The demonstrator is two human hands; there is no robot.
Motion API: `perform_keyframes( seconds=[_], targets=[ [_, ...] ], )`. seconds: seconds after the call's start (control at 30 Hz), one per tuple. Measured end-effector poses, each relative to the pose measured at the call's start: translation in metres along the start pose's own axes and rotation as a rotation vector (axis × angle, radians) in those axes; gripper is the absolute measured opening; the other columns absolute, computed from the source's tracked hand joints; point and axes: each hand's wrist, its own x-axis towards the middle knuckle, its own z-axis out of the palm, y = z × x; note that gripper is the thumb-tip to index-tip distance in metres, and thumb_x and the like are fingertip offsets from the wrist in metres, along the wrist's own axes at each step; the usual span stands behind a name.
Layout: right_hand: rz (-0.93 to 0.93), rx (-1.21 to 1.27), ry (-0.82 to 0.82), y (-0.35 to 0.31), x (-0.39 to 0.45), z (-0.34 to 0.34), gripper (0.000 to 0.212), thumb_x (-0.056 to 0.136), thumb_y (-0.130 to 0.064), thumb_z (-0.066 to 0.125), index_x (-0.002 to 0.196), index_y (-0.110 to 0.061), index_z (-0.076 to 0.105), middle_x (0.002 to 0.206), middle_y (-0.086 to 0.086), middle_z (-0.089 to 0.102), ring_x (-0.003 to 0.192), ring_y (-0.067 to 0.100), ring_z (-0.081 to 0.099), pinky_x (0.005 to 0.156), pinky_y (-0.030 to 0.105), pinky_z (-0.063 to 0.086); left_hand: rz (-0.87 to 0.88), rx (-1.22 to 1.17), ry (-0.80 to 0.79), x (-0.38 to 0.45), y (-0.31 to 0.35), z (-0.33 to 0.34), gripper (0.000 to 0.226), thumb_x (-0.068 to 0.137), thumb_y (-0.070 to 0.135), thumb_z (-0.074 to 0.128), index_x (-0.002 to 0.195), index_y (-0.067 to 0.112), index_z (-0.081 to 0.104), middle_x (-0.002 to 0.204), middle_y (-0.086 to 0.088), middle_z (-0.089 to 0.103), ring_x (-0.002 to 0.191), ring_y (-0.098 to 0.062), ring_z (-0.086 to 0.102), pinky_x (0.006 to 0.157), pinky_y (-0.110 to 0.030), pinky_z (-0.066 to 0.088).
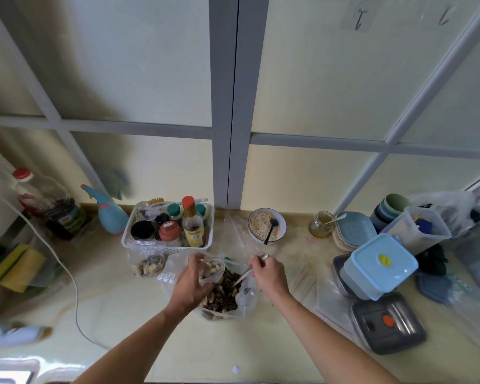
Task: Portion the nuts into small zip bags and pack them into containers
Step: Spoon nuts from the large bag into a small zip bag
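Pale yellow countertop (139,309) under frosted panels, and we're mid-scoop. Left hand (190,284) grips a small zip bag (211,270), mouth open and nuts inside, just above the big bag of mixed nuts (225,295). Right hand (269,275) pinches a metal spoon (243,275), its tip down in the nuts. A filled bag (148,263) leans by the white condiment basket (166,245); blue-lidded container (378,266) waits well right.

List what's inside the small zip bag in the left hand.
Pale nuts show through the small zip bag. The left hand covers its lower left side, so the fill level is hidden.
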Motion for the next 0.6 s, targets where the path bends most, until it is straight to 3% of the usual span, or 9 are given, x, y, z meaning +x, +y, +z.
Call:
perform_keyframes(
  seconds=[0.1,0.23,0.4,0.5,0.6],
  targets=[
    [-0.020,0.076,-0.085,-0.002,-0.002,-0.003,0.033,0.104,-0.033,0.050,0.085,-0.015,0.071,0.068,0.003,0.072,0.043,0.018,0.065,0.044,0.027,0.051,-0.040,-0.025,0.038,-0.001,-0.001,0.000,0.064,0.081,0.023,0.075,0.131,0.026,0.034,0.113,0.003,0.065,0.109,-0.013,0.062,0.088,-0.034,0.053],
    [0.074,0.168,-0.099,0.010,0.002,-0.007,0.035,0.105,-0.032,0.051,0.086,-0.011,0.072,0.064,0.006,0.072,0.048,0.022,0.067,0.048,0.029,0.053,-0.023,-0.025,0.042,0.000,0.001,-0.001,0.065,0.082,0.020,0.075,0.133,0.024,0.034,0.116,0.002,0.065,0.112,-0.013,0.062,0.089,-0.030,0.051],
    [0.091,0.207,-0.034,0.016,0.008,-0.024,0.037,0.104,-0.035,0.054,0.083,-0.012,0.073,0.062,0.008,0.072,0.052,0.021,0.069,0.052,0.028,0.051,-0.012,-0.056,0.069,0.001,-0.001,-0.005,0.064,0.083,0.036,0.080,0.128,0.028,0.036,0.100,0.011,0.065,0.093,-0.004,0.065,0.077,-0.035,0.060],
    [0.076,0.174,-0.001,0.013,0.012,-0.037,0.037,0.104,-0.037,0.054,0.083,-0.013,0.073,0.063,0.007,0.072,0.053,0.020,0.069,0.051,0.025,0.051,-0.038,-0.082,0.111,0.000,0.003,-0.006,0.067,0.081,0.049,0.080,0.128,0.028,0.037,0.099,0.011,0.064,0.092,-0.003,0.064,0.074,-0.028,0.058],
    [0.062,0.154,0.013,0.011,0.015,-0.048,0.038,0.104,-0.037,0.054,0.083,-0.013,0.075,0.063,0.008,0.072,0.052,0.018,0.068,0.049,0.023,0.049,-0.030,-0.071,0.172,-0.002,0.006,-0.006,0.063,0.084,0.050,0.074,0.130,0.026,0.039,0.101,0.010,0.060,0.095,-0.003,0.060,0.074,-0.027,0.055]
  ],
)
